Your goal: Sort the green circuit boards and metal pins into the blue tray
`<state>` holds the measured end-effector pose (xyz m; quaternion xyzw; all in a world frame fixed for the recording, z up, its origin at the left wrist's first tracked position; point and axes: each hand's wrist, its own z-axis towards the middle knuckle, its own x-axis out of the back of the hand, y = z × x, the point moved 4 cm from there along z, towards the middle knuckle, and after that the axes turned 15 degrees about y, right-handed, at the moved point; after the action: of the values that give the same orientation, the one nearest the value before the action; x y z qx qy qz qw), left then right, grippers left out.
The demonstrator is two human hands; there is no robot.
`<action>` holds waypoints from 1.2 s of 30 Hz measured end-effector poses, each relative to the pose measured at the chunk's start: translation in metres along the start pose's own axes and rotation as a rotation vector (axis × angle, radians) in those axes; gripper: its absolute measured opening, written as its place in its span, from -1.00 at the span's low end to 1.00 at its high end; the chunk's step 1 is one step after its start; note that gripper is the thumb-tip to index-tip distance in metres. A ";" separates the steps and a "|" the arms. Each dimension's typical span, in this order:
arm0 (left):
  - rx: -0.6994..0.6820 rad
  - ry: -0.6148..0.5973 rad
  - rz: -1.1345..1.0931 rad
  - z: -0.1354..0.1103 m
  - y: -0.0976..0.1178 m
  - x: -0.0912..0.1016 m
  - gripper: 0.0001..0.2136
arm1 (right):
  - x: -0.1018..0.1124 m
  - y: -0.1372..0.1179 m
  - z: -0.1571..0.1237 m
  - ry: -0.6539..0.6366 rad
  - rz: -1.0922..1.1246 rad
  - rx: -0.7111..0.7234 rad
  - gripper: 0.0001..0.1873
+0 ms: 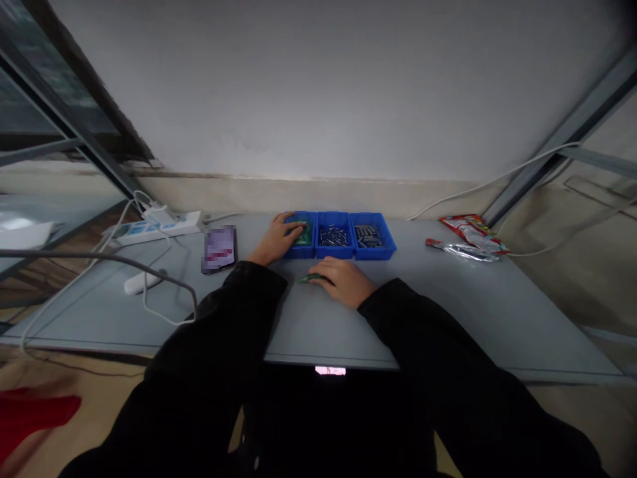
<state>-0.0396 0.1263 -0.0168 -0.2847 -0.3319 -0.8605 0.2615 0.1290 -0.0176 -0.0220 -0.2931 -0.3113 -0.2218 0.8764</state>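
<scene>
Head: left hand in blue bin, right hand on PCB

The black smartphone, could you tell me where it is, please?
In the head view, the black smartphone lies left of the person's left hand and the blue plastic trays, near the white power strip.

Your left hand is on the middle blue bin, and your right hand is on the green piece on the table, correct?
No: your left hand is on the leftmost blue bin, not the middle one, as the head view shows. The rest is right.
</scene>
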 end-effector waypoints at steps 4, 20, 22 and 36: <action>0.011 0.003 -0.023 -0.002 0.006 -0.001 -0.68 | 0.003 0.004 -0.003 0.039 0.005 -0.036 -0.76; -0.387 0.127 -0.310 -0.035 0.118 0.010 -0.78 | 0.061 0.022 0.001 0.571 -0.001 -0.226 -0.77; -0.356 0.101 -0.324 -0.039 0.118 0.004 -0.81 | 0.060 0.022 0.001 0.551 0.006 -0.224 -0.77; -0.240 0.139 -0.316 -0.038 0.105 0.002 -0.70 | 0.061 0.027 0.003 0.546 0.106 -0.313 -0.85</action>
<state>0.0142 0.0307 0.0054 -0.1980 -0.2484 -0.9418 0.1099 0.1864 -0.0082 0.0105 -0.3697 -0.0107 -0.2914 0.8822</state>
